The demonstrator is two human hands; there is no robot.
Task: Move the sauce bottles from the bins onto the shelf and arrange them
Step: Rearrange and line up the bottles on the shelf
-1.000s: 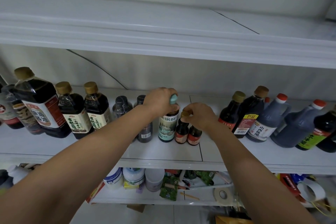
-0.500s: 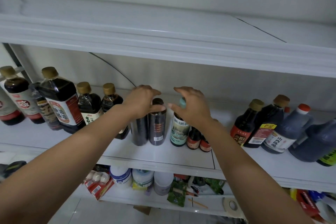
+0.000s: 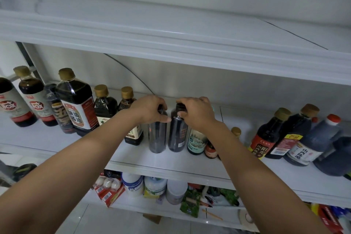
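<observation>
Head view: the left hand (image 3: 150, 109) is gripping the left dark bottle (image 3: 157, 138), fingers (image 3: 166, 119) curling over its cap. The right hand (image 3: 197, 112) is pinching the neck of the right dark bottle (image 3: 177, 135). Both bottles are standing upright on the shelf (image 3: 171, 160), just left of the teal-labelled bottle (image 3: 197, 143).

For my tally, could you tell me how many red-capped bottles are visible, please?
2, both at the shelf's right end: a jug and a bottle half-hidden beside it; more may be hidden.
</observation>
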